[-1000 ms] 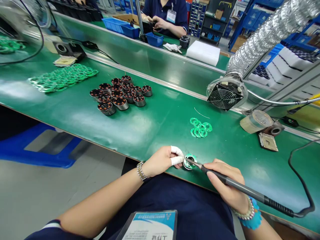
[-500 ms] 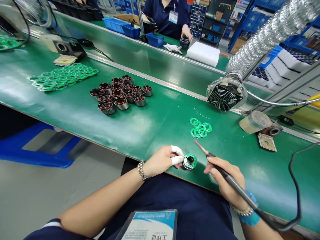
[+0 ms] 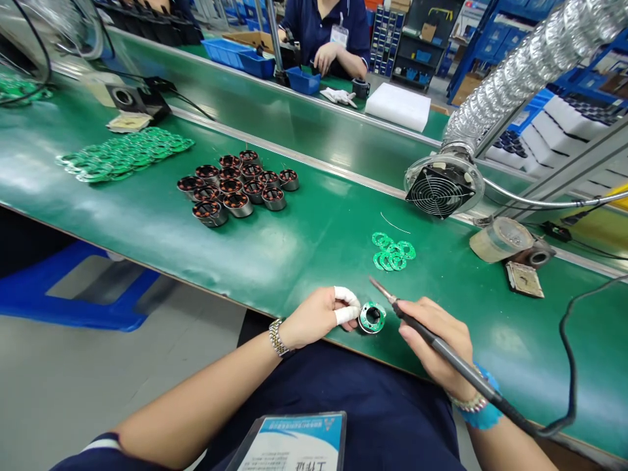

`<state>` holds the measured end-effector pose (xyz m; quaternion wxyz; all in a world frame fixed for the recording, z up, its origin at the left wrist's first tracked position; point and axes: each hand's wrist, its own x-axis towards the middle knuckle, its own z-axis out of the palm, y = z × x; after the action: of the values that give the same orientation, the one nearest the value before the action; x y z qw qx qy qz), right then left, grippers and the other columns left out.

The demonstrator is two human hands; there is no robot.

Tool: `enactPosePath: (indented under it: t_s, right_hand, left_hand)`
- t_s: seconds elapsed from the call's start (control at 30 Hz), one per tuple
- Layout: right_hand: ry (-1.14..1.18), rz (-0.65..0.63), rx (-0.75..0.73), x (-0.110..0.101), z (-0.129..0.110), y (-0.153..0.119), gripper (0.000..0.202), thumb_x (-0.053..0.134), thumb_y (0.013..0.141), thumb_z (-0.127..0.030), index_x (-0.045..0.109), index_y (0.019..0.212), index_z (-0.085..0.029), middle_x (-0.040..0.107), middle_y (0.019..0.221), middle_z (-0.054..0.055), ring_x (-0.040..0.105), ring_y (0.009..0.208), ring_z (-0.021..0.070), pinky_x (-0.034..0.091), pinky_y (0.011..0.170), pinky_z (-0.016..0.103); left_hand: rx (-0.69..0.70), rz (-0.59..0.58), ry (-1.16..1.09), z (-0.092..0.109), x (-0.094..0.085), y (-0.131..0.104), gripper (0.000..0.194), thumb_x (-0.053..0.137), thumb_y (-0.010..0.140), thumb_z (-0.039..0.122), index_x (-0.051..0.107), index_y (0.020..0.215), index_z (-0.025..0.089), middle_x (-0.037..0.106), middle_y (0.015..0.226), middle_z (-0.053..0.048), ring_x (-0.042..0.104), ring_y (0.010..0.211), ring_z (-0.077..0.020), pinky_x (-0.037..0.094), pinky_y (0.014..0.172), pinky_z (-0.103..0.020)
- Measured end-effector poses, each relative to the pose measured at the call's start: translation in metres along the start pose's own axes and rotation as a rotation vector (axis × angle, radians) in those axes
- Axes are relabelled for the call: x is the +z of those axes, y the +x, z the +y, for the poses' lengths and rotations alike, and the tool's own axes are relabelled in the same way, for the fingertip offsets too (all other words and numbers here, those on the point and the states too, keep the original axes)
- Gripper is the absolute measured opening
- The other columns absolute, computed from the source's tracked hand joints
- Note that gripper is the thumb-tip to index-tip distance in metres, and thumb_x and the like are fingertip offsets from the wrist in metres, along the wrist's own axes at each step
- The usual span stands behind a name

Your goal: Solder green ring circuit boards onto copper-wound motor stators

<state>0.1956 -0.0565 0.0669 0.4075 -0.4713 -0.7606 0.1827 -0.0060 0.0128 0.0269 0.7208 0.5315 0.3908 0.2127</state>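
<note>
My left hand (image 3: pixel 321 315), with white wraps on its thumb and a finger, pinches the left side of a round part topped by a green ring board (image 3: pixel 372 317) near the table edge. In my right hand (image 3: pixel 439 340) is a soldering iron (image 3: pixel 441 350), its tip pointing up and left above the round part, not touching it. Loose green ring boards (image 3: pixel 392 254) lie just beyond. Copper-wound stators (image 3: pixel 238 186) stand grouped at the left centre, and rows of green boards (image 3: pixel 125 154) lie farther left.
A fan (image 3: pixel 439 190) on a silver duct stands at the back right. Beside it are a round container (image 3: pixel 500 239) and a sponge tray (image 3: pixel 524 279). A blue stool (image 3: pixel 73 288) is at the left. Across the bench (image 3: pixel 304 137) a person works near blue bins (image 3: pixel 303 80).
My right hand and the iron have moved a little to the left. My left hand stays at the round part. The person opposite has drawn a hand back from the dark cup toward the bins.
</note>
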Motion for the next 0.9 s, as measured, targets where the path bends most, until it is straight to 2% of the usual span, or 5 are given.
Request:
enactPosePath:
  t_s: [0.23, 0.9]
  right_hand:
    - [0.05, -0.003, 0.078, -0.006, -0.012, -0.001, 0.016, 0.054, 0.079, -0.012, 0.066, 0.087, -0.019, 0.068, 0.069, 0.003, 0.061, 0.062, 0.0157, 0.048, 0.059, 0.03]
    - [0.047, -0.006, 0.065, -0.008, -0.013, -0.001, 0.016, 0.053, 0.08, -0.012, 0.066, 0.088, -0.018, 0.068, 0.069, 0.004, 0.061, 0.061, 0.0159, 0.049, 0.058, 0.03]
  left_hand:
    - [-0.013, 0.012, 0.018, 0.002, 0.001, 0.0, 0.011, 0.06, 0.072, 0.022, 0.058, 0.071, 0.011, 0.061, 0.06, -0.001, 0.058, 0.057, -0.0102, 0.049, 0.062, -0.024]
    - [-0.002, 0.023, 0.022, 0.001, 0.001, 0.0, 0.011, 0.061, 0.072, 0.023, 0.057, 0.07, 0.012, 0.061, 0.059, -0.001, 0.059, 0.056, -0.011, 0.049, 0.061, -0.025]
